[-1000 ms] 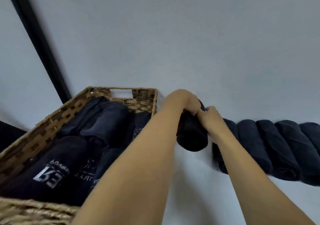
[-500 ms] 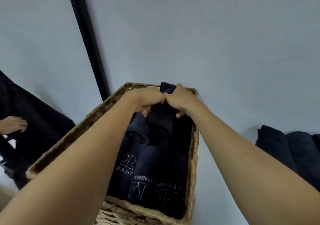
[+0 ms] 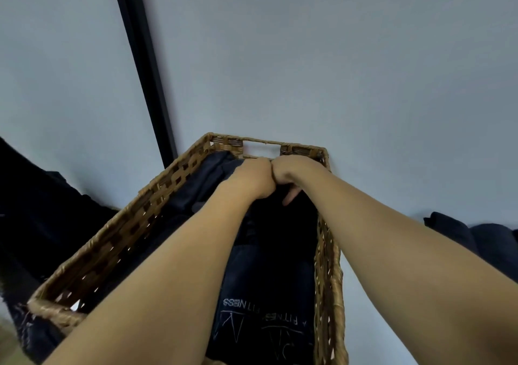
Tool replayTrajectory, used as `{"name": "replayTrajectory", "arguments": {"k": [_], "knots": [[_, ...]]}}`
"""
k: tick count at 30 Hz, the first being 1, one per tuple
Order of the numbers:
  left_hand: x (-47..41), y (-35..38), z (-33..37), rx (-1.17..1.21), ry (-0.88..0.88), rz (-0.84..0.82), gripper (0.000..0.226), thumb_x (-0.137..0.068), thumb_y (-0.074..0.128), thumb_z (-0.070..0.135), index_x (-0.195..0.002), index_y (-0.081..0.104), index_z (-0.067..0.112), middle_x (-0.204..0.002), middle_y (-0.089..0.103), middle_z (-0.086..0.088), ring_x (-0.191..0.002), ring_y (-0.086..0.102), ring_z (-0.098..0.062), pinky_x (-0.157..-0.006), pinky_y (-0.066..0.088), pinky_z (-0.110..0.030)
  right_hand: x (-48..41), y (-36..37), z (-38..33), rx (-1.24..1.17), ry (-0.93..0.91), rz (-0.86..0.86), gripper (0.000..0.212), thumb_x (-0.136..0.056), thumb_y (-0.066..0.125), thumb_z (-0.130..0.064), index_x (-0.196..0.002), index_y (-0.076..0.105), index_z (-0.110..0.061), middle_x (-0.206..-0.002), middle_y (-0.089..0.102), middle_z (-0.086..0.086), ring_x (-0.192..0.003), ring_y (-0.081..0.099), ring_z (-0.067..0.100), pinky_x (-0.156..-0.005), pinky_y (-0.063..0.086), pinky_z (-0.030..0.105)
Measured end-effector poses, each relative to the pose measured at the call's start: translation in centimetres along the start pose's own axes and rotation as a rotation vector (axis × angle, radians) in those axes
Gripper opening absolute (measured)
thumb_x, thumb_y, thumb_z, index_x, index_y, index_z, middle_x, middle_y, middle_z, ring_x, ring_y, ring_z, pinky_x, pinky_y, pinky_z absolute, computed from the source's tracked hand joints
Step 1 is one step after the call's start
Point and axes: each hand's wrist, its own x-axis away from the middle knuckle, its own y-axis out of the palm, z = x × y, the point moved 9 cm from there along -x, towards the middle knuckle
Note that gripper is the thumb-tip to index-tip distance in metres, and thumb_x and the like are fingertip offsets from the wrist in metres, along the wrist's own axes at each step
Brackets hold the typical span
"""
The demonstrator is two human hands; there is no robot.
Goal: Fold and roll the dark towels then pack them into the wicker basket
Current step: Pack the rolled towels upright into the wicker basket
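A rolled dark towel [image 3: 283, 218], judged soft, light and prone to unrolling unless held round its girth, is being gripped by the curled left hand [image 3: 253, 178] and right hand [image 3: 293, 172] at the twelve o'clock end of the wicker basket [image 3: 328, 252].

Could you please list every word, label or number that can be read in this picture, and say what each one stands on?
"…TNESS": pale lettering, upside down to the camera and partly hidden by the arm, on a dark towel in the wicker basket.
"FITNES…": also upside down, its last letter unclear, on the next dark towel.
Line-drawn logo marks below both words: no readable letters.
No other text is visible.
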Motion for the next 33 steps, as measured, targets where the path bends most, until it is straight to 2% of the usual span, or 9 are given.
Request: {"name": "replayTrajectory", "arguments": {"k": [4, 8, 10, 13, 18, 20, 24, 27, 33], "knots": [[0.2, -0.8, 0.0, -0.206, 0.013, 0.053, 0.036, -0.09, 0.057, 0.024, -0.123, 0.054, 0.009, -0.121, 0.055, -0.016, -0.112, 0.052, -0.034, -0.09, 0.047, -0.039, -1.3, 0.5, -0.2, 0.029, 0.06, -0.071, 0.049, -0.092, 0.058, -0.002, -0.138, 0.043, 0.007, -0.143, 0.045, 0.019, -0.115, 0.059, 0.037, -0.092, 0.055, 0.046], [0.6, 1.2, 0.5, -0.105, 0.041, -0.153, 0.042, -0.087, 0.063, 0.051, -0.102, 0.055, 0.013, -0.076, 0.052, -0.001, -0.068, 0.052, -0.018, -0.067, 0.044, -0.031, -2.3, 0.5, 0.0, -0.001, 0.06, -0.067, 0.013, -0.089, 0.06, -0.002, -0.102, 0.058, 0.0, -0.105, 0.058, 0.019, -0.076, 0.066, 0.036, -0.087, 0.056, 0.049], [0.8, 2.1, 0.7, -0.177, 0.032, -0.192, 0.064, -0.082, 0.066, 0.059, -0.124, 0.055, 0.011, -0.093, 0.058, -0.005, -0.082, 0.055, -0.021, -0.071, 0.044, -0.033, -2.9, 0.3, 0.5, 0.003, 0.07, -0.005, 0.009, -0.088, 0.063, -0.01, -0.092, 0.059, -0.003, -0.094, 0.063, 0.02, -0.068, 0.069, 0.034, -0.079, 0.059, 0.047], [0.6, 3.0, 0.6, -0.335, -0.018, -0.163, 0.074, -0.084, 0.061, 0.059, -0.14, 0.044, 0.014, -0.13, 0.05, -0.012, -0.113, 0.054, -0.03, -0.077, 0.042, -0.035, -2.7, -0.3, 1.0, 0.007, 0.078, 0.12, 0.033, -0.093, 0.059, -0.024, -0.114, 0.058, 0.001, -0.096, 0.066, 0.016, -0.075, 0.07, 0.032, -0.075, 0.06, 0.042], [0.7, 4.0, 0.1, -0.36, -0.041, -0.245, 0.074, -0.082, 0.05, 0.067, -0.141, 0.042, 0.021, -0.138, 0.046, -0.01, -0.119, 0.049, -0.03, -0.094, 0.044, -0.038, 0.3, -2.3, 0.1, 0.079, -0.04, 0.358, 0.046, -0.09, 0.057, -0.023, -0.131, 0.043, -0.007, -0.118, 0.059, 0.013, -0.095, 0.063, 0.032, -0.078, 0.054, 0.04], [0.7, 3.0, 0.8, -0.363, -0.018, -0.23, 0.065, -0.081, 0.05, 0.065, -0.13, 0.05, 0.021, -0.131, 0.055, -0.009, -0.112, 0.054, -0.029, -0.095, 0.048, -0.042, 3.0, -4.5, -0.4, 0.064, -0.15, 0.513, 0.035, -0.091, 0.051, -0.019, -0.124, 0.045, -0.01, -0.114, 0.058, 0.012, -0.1, 0.06, 0.032, -0.074, 0.047, 0.037], [1.4, -3.9, 5.5, -0.047, 0.043, 0.18, 0.014, -0.092, 0.051, 0.021, -0.099, 0.047, 0.01, -0.107, 0.058, -0.013, -0.092, 0.056, -0.03, -0.075, 0.048, -0.037, 9.4, -8.9, 3.3, -0.144, -0.25, 0.788, 0.031, -0.097, 0.047, -0.027, -0.124, 0.045, -0.013, -0.094, 0.056, 0.004, -0.088, 0.057, 0.025, -0.072, 0.046, 0.035], [1.3, -3.6, 11.5, 0.21, 0.118, 0.155, 0.009, -0.09, 0.048, 0.013, -0.093, 0.05, 0.005, -0.103, 0.062, -0.02, -0.079, 0.058, -0.029, -0.065, 0.046, -0.032, 11.8, -10.8, 10.3, -0.172, -0.092, 0.846, 0.031, -0.099, 0.046, -0.028, -0.125, 0.044, -0.011, -0.099, 0.058, 0.004, -0.088, 0.055, 0.023, -0.07, 0.04, 0.032], [2.5, 8.1, 22.0, 0.329, 0.078, -0.373, 0.04, -0.098, 0.043, 0.014, -0.134, 0.041, -0.002, -0.118, 0.059, -0.026, -0.091, 0.069, -0.04, -0.081, 0.058, -0.045, 13.6, -7.9, 25.9, 0.049, 0.413, 0.583, 0.037, -0.098, 0.049, -0.025, -0.128, 0.042, -0.006, -0.126, 0.052, 0.016, -0.108, 0.054, 0.032, -0.073, 0.04, 0.033]]}}
